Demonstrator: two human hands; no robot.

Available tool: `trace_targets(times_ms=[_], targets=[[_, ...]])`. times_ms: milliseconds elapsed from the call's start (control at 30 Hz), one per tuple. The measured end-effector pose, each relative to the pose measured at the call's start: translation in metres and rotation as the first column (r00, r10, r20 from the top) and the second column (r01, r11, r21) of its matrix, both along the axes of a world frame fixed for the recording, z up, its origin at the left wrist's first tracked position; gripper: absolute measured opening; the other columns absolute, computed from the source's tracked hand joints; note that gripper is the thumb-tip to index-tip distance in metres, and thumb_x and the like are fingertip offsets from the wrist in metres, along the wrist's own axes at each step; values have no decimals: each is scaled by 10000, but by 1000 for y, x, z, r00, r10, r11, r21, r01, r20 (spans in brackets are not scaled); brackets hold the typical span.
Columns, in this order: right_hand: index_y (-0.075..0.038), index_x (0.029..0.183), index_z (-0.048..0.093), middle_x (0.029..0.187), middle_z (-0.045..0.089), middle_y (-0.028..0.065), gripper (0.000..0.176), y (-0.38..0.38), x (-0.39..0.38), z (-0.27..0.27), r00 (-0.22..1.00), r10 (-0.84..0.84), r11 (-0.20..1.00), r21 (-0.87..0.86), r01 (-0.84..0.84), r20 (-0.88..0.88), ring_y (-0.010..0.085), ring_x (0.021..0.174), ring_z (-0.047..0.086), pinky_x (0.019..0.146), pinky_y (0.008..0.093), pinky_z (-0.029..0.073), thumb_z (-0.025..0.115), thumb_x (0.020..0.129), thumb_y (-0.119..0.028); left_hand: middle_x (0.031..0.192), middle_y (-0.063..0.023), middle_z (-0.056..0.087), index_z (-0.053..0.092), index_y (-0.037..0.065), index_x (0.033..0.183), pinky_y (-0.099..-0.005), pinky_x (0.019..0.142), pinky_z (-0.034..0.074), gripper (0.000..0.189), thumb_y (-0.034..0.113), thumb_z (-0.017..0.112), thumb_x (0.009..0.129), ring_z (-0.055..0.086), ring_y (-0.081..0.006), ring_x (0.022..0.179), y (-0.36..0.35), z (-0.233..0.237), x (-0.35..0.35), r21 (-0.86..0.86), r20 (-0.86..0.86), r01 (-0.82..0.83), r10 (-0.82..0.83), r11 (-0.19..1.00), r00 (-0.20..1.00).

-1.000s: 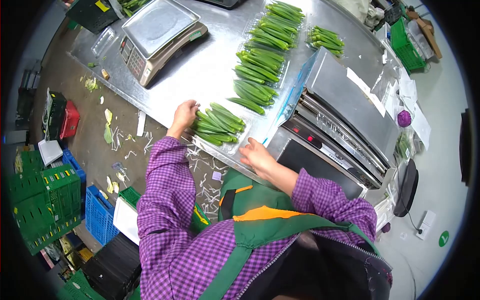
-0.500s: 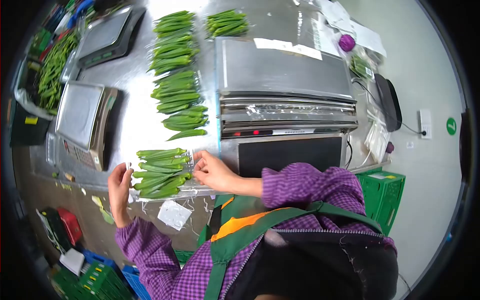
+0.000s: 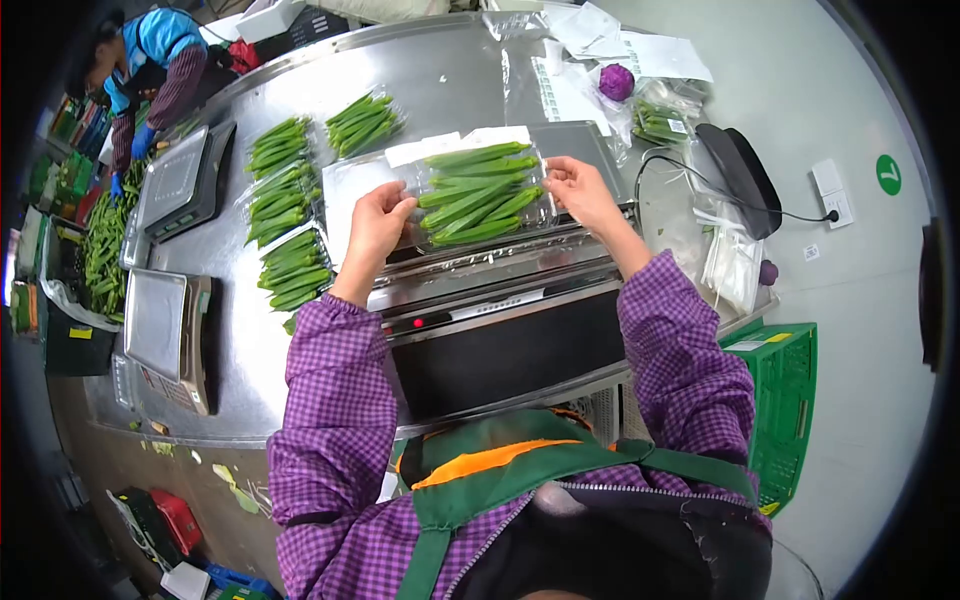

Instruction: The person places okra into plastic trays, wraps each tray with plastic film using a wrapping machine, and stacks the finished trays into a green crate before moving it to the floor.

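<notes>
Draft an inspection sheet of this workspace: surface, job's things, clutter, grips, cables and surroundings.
Surface: shiny grey metal table; two metal-topped scales stand at its left side.
Job's things: clear plastic tray of long green okra, over a grey metal machine; contact cannot be told. More green okra bunches lie left of the machine.
Clutter: white paper sheets and a round purple vegetable at upper right.
Grips: bare left grip at the tray's left end, bare right grip at its right.
Cables: black cable running to a white wall socket.
Surroundings: person in blue gloves, upper left; green plastic crate, right.
</notes>
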State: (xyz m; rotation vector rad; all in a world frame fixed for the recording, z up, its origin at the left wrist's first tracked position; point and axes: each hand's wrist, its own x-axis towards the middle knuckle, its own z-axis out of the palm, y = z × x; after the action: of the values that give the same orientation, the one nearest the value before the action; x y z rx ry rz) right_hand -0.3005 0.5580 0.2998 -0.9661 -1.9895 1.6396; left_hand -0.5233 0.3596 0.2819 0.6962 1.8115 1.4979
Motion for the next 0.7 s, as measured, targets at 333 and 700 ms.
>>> trace_targets(times_ms=[333, 700], targets=[[59, 1095, 563, 778, 620, 57, 320, 21, -3, -17, 998, 54, 996, 72, -57, 42, 112, 654, 558, 619, 251, 468, 590, 836, -126, 946, -70, 634, 544, -52, 1155, -209, 631, 457, 344, 115, 603, 860, 552, -89, 731, 10, -4, 7, -64, -52, -79, 75, 995, 996], [44, 1022, 592, 710, 615, 115, 278, 18, -6, -16, 988, 28, 939, 335, -78, 150, 199, 586, 561, 589, 304, 444, 603, 812, -137, 979, -112, 636, 527, -55, 1165, -220, 626, 497, 328, 75, 571, 868, 586, -110, 729, 0, -1, 9, -78, -70, -84, 79, 993, 994]])
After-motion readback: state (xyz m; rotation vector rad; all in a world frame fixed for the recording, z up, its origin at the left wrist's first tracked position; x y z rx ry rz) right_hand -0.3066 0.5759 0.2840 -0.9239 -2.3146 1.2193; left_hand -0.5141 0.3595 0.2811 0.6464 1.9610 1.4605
